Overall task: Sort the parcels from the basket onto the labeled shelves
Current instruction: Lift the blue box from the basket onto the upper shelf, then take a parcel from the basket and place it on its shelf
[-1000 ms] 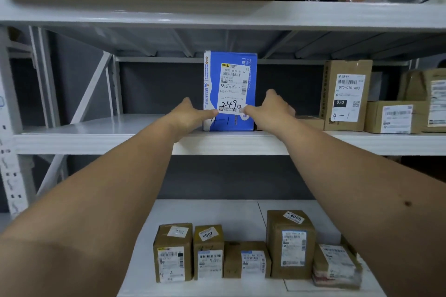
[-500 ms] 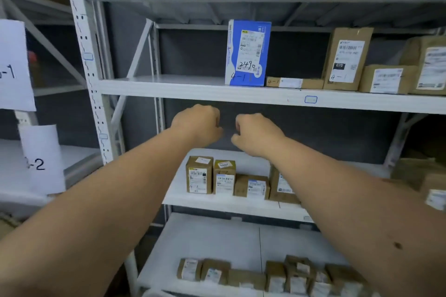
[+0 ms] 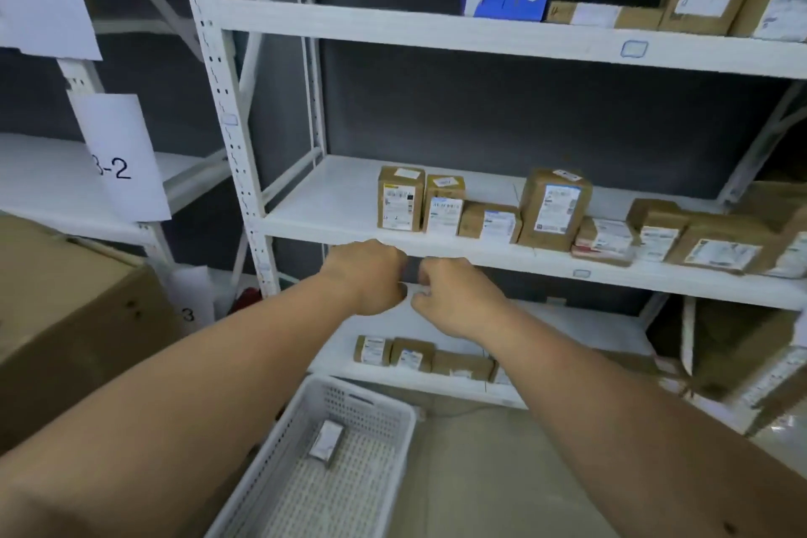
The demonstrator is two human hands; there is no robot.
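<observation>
White basket w/ one small parcel inside.

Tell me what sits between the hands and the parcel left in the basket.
Nothing, by the head view: below the left hand and right hand there is only bare basket mesh down to the small parcel.
</observation>
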